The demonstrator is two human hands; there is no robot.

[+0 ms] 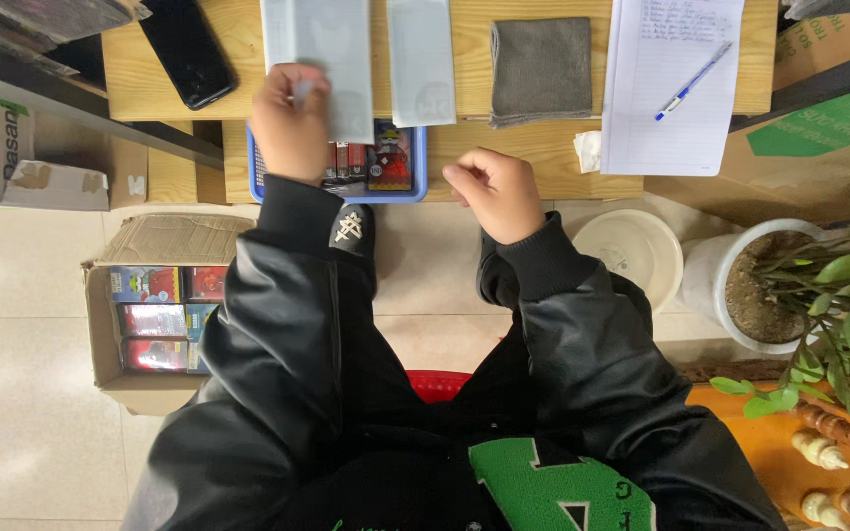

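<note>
Pale grey, the flat rectangular plastic sheet (330,59) lay on the wooden worktop (504,157), its long axis running twelve to six. The left hand (289,123) pinched its lower left edge; the right hand (499,192), loosely curled and empty, sat at four o'clock from it.

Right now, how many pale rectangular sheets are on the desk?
2. One sheet is pinched at its lower left edge by the left hand; the other sheet lies just right of it, untouched. None look hidden.
</note>
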